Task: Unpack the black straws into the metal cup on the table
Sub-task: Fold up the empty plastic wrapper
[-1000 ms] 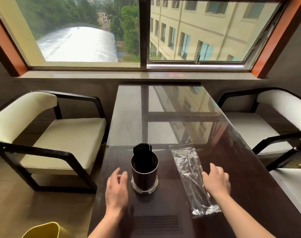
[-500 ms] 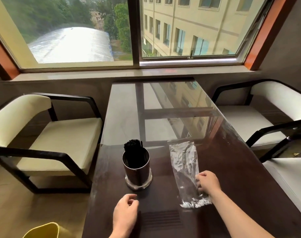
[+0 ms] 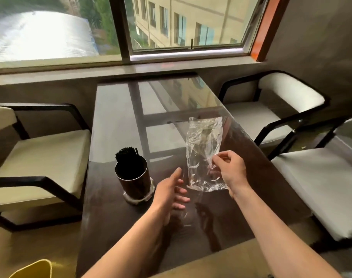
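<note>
The right hand [image 3: 231,173] pinches a clear plastic bag [image 3: 204,149] between its thumb and curled fingers, near the bag's low end. The bag sticks up from the hand toward 12 o'clock, crinkly and shiny. What is inside it is hard to make out. The left hand [image 3: 169,192] is open with loose fingers and holds nothing. Its fingers reach toward the bag at 2 o'clock and end just beside the bag's bottom edge. I cannot tell if they touch it.

The black straws [image 3: 127,154] stand in the metal cup [image 3: 134,182], at 10 o'clock from the left hand. Only their tops poke over the rim, and the rest is hidden inside.

The cup stands on a dark, shiny surface [image 3: 117,117] that mirrors the window and the hands. Both arms are cut off at the bottom edge. A yellow thing [image 3: 34,269] at 7 o'clock is cut off too.

One cream chair [image 3: 40,155] with a black frame sits at 9 o'clock. Two more chairs [image 3: 271,117] sit at 3 o'clock. The window [image 3: 181,27] at 12 o'clock shows a building and trees, and its left part is blurry.
</note>
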